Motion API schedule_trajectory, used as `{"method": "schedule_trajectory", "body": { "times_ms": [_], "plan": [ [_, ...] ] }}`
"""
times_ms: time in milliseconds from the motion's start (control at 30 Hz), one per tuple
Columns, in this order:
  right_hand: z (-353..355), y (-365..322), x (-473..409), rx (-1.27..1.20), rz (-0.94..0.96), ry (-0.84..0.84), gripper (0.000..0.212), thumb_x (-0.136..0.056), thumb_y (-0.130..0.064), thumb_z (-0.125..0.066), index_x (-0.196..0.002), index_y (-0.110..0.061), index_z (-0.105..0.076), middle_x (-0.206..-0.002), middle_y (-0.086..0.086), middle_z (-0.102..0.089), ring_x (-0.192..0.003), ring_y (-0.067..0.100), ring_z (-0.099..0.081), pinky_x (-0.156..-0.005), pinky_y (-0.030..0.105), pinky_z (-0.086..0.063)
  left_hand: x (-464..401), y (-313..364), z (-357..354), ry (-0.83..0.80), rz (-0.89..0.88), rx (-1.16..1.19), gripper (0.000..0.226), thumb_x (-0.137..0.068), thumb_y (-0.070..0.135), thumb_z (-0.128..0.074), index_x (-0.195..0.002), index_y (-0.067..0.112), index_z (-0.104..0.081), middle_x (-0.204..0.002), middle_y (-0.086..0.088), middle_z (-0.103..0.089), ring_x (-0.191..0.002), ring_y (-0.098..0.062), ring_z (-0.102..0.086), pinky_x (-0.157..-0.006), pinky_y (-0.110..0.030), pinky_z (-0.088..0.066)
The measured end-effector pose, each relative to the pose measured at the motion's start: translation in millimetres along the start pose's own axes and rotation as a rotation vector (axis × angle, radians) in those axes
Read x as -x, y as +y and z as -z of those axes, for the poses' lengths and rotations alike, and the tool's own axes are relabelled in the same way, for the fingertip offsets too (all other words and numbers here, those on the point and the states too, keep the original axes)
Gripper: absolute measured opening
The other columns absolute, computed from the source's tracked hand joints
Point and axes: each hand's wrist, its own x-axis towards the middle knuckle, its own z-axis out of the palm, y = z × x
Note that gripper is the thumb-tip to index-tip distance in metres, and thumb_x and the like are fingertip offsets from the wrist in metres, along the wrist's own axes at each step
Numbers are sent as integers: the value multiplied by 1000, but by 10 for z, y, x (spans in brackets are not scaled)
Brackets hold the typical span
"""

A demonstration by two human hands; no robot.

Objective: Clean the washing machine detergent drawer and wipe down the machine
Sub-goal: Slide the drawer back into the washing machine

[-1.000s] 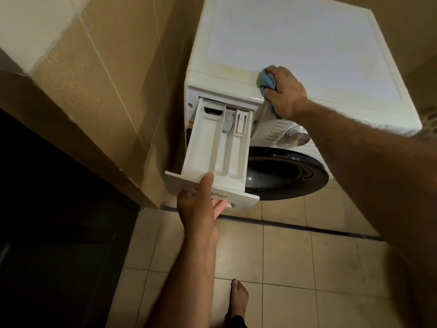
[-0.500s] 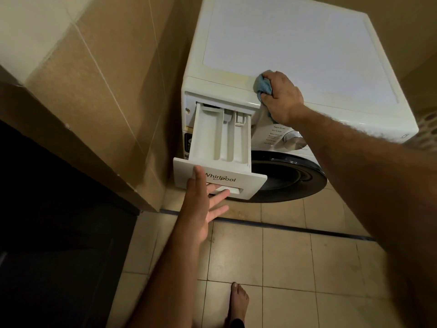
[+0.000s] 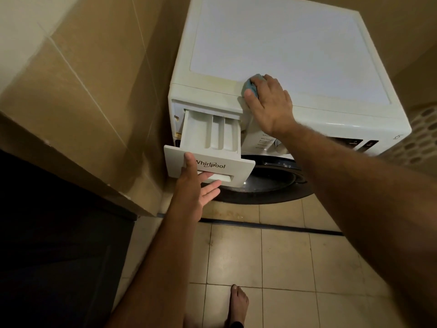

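A white front-loading washing machine [image 3: 283, 50] stands against a tiled wall. Its white detergent drawer [image 3: 212, 136] sticks partway out of the top left of the front panel, with empty compartments showing. My left hand [image 3: 196, 188] lies flat against the drawer's front plate, thumb on the plate, fingers spread at the handle recess, holding nothing. My right hand [image 3: 269, 100] rests on the machine's top front edge, shut on a blue cloth [image 3: 251, 84] that peeks out past the fingers. My right forearm hides part of the control panel and dial.
The dark round door [image 3: 272, 183] sits below the drawer. A beige tiled wall [image 3: 94, 79] runs close along the machine's left side, with a dark opening below it. A perforated basket [image 3: 421, 143] stands at the right. My bare foot [image 3: 238, 304] is on the tiled floor.
The drawer has slid further into the machine. My left hand went from gripping the front plate to pressing it with a flat open palm. My right hand stays on the top edge with the cloth.
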Motion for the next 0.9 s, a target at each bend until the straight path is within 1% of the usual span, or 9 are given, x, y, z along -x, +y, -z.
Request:
{"method": "schedule_trajectory", "body": {
  "times_ms": [100,200,400,500,600,700,767,833,900],
  "plan": [
    [3,-14,14,3,-33,-15,69,-89,-62,-11,-138,-24,-41,-142,3,-41,-132,21,-34,-109,45,-26,-131,73,-73,30,27,8,70,-86,69,-44,-140,24,-40,-113,-7,-70,-97,-27,-71,-85,-42,-58],
    [-26,-17,25,-14,-67,-41,72,-90,-67,-8,-144,-29,-36,-154,4,-30,-145,23,-22,-116,54,-15,-272,171,-158,67,46,24,72,-84,72,-47,-138,24,-42,-109,-5,-72,-94,-27,-73,-85,-44,-58],
    [3,-23,6,-3,-74,-58,79,-86,-72,-4,-144,-29,-35,-154,6,-30,-143,27,-24,-115,56,-19,-556,517,-440,72,60,-2,82,-80,78,-45,-140,23,-42,-110,-4,-68,-96,-31,-70,-79,-43,-59],
    [24,-46,20,-6,-75,-76,84,-83,-73,-3,-147,-28,-32,-157,6,-25,-146,26,-18,-117,54,-15,-693,678,-598,110,61,-47,79,-78,82,-40,-128,21,-45,-112,-3,-67,-93,-29,-70,-76,-42,-59],
    [41,-67,44,-5,-83,-80,86,-82,-75,-4,-149,-28,-30,-161,6,-19,-149,25,-12,-120,52,-9,-736,678,-601,131,69,-54,74,-77,83,-41,-122,25,-48,-105,-2,-68,-94,-26,-70,-80,-45,-59],
    [58,-83,61,-1,-88,-98,89,-80,-77,-5,-150,-28,-29,-162,6,-15,-150,25,-9,-121,51,-7,-746,661,-577,145,70,-48,65,-77,82,-42,-103,24,-55,-106,0,-70,-97,-19,-69,-78,-37,-58],
    [67,-93,64,-8,-94,-114,90,-79,-78,-5,-151,-29,-28,-163,6,-13,-151,24,-6,-121,50,-4,-736,645,-612,173,43,-13,60,-78,82,-42,-96,26,-55,-106,1,-69,-95,-15,-68,-75,-34,-55],
    [76,-101,70,-8,-96,-118,91,-78,-78,-6,-151,-29,-28,-163,6,-12,-151,24,-5,-121,49,-4,-730,597,-683,187,8,116,61,-81,77,-46,-106,23,-56,-114,-3,-67,-97,-16,-67,-80,-34,-53],
    [83,-95,71,-10,-100,-121,91,-78,-79,-6,-151,-29,-28,-164,5,-12,-151,23,-5,-121,49,-3,-726,529,-751,165,-17,308,71,-84,74,-47,-130,20,-50,-132,-10,-59,-111,-23,-62,-90,-38,-50]
  ]
}}
